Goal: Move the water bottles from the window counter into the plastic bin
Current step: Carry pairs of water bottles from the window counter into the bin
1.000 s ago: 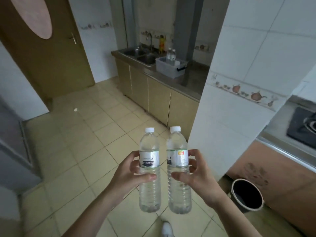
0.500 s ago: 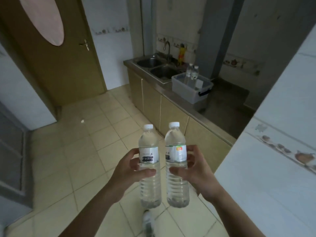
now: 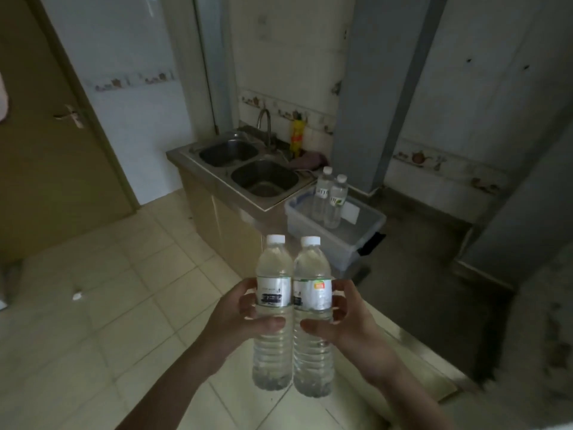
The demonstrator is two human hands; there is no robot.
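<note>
At far left stands a brown door (image 3: 46, 156), with pale floor tiles (image 3: 102, 305) below it. Further right, a double steel sink (image 3: 248, 166) is set into the counter (image 3: 412, 274). My left hand (image 3: 238, 318) is wrapped around one upright water bottle (image 3: 273, 308), touching a second bottle (image 3: 312, 311) gripped in my right hand (image 3: 347, 324), both held over the floor. Beyond them on the counter sits the clear plastic bin (image 3: 341, 240), with two more bottles (image 3: 328, 200) standing inside.
</note>
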